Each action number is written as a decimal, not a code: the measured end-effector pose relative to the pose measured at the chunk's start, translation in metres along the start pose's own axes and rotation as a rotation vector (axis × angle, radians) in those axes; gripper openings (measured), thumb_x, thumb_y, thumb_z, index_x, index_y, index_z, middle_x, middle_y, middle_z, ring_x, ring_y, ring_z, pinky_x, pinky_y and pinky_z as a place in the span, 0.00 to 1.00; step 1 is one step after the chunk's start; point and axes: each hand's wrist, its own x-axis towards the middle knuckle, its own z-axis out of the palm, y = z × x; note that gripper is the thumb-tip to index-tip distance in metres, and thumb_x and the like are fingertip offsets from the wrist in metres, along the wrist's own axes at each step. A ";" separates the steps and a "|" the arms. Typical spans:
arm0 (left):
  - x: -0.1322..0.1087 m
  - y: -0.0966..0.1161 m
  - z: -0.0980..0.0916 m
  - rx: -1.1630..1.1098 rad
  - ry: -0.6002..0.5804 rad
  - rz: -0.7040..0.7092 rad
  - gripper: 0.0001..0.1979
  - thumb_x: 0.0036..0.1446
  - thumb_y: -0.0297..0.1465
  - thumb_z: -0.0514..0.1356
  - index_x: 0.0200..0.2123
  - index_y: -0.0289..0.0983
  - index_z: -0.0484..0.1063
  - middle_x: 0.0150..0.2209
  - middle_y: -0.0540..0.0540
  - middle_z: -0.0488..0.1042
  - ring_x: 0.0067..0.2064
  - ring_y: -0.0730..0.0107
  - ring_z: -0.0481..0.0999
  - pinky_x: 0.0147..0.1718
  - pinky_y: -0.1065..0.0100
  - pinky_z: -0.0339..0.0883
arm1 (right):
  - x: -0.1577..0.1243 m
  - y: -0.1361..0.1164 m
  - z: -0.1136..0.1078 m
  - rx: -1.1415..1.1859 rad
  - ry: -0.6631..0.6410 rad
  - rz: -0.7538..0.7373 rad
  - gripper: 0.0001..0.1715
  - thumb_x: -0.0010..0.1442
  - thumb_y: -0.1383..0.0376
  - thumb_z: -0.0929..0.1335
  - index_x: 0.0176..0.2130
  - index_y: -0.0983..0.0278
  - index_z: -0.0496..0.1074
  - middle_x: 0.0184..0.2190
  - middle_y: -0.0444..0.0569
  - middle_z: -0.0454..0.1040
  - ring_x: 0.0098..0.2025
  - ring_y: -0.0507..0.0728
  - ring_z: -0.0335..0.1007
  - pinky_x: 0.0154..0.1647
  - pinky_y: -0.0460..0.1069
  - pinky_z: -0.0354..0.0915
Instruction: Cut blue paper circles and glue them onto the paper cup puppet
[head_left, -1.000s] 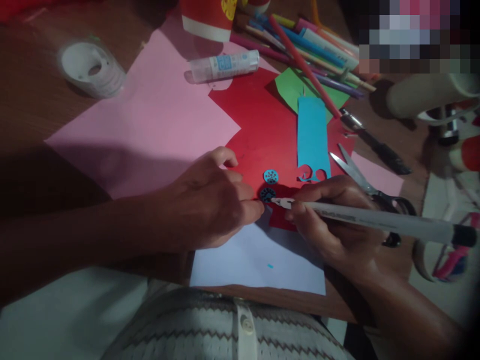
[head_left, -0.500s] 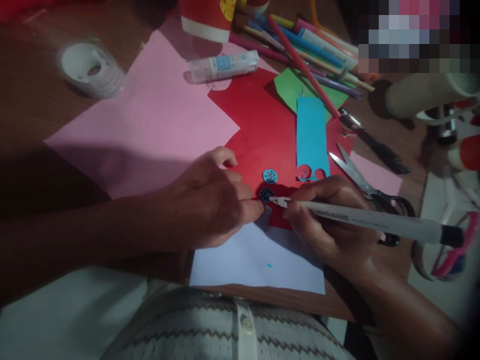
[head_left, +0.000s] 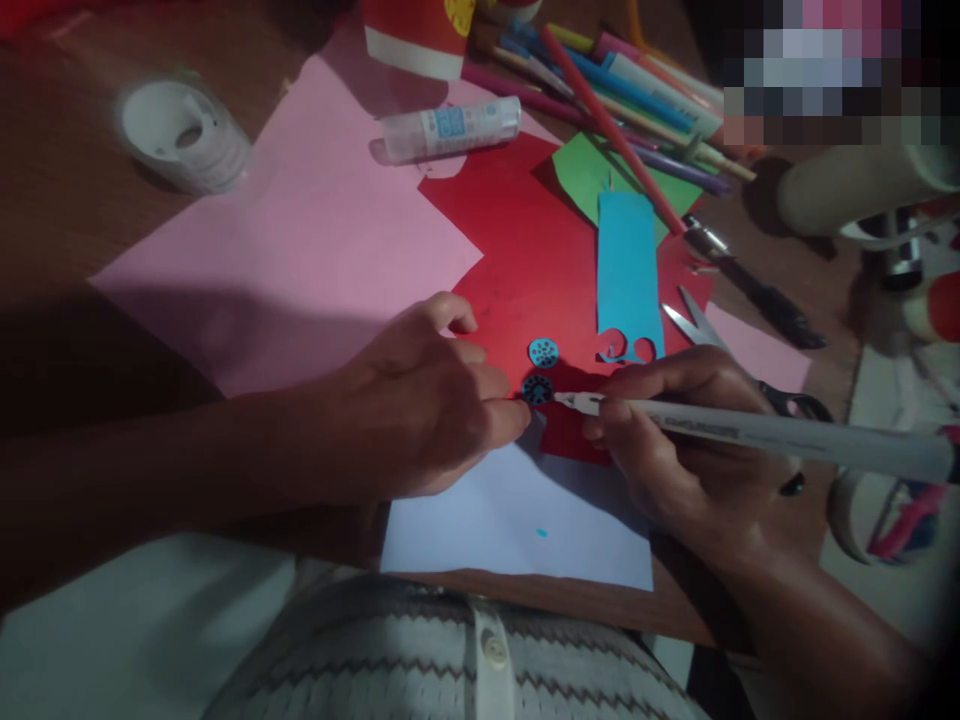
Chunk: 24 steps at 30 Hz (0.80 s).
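Red paper: dotted blue disc

Bare forearms, no sleeves showing; a pale knitted top with dark zigzag stripes (one white button).

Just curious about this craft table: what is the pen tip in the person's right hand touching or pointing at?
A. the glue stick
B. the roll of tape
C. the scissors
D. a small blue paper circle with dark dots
D: the pen in the right hand has its tip at the small blue dotted circle, which the left hand steadies on the red paper.
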 end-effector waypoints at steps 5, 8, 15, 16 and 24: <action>0.000 0.000 0.000 0.005 0.013 -0.003 0.13 0.52 0.22 0.50 0.36 0.42 0.69 0.22 0.55 0.65 0.25 0.72 0.65 0.47 0.57 0.53 | 0.001 0.000 -0.001 -0.037 -0.026 -0.049 0.05 0.54 0.69 0.69 0.31 0.60 0.68 0.24 0.42 0.69 0.23 0.50 0.64 0.21 0.48 0.59; 0.001 0.000 0.000 0.009 0.016 -0.007 0.12 0.52 0.22 0.50 0.35 0.41 0.69 0.22 0.55 0.64 0.25 0.72 0.65 0.47 0.57 0.54 | 0.001 -0.001 -0.001 -0.074 -0.026 -0.089 0.06 0.54 0.70 0.69 0.32 0.60 0.67 0.23 0.41 0.70 0.23 0.50 0.64 0.21 0.47 0.59; 0.001 0.000 0.000 0.018 0.012 0.002 0.14 0.53 0.22 0.50 0.38 0.42 0.70 0.22 0.54 0.66 0.26 0.72 0.65 0.48 0.57 0.53 | 0.002 -0.002 0.000 -0.147 -0.034 -0.111 0.07 0.54 0.70 0.69 0.33 0.59 0.68 0.23 0.40 0.69 0.22 0.50 0.64 0.19 0.47 0.58; 0.001 0.000 0.001 0.019 0.019 -0.001 0.13 0.53 0.22 0.50 0.37 0.41 0.70 0.22 0.54 0.66 0.26 0.72 0.65 0.48 0.57 0.53 | 0.002 -0.002 0.000 -0.150 -0.040 -0.107 0.07 0.54 0.69 0.69 0.33 0.59 0.68 0.23 0.40 0.69 0.21 0.50 0.64 0.19 0.47 0.58; 0.001 0.000 0.000 0.021 0.031 -0.004 0.12 0.51 0.22 0.51 0.34 0.40 0.70 0.21 0.55 0.65 0.25 0.73 0.65 0.47 0.57 0.53 | 0.003 0.000 0.002 -0.068 -0.021 -0.078 0.05 0.54 0.70 0.69 0.31 0.61 0.67 0.23 0.41 0.69 0.21 0.48 0.62 0.18 0.46 0.57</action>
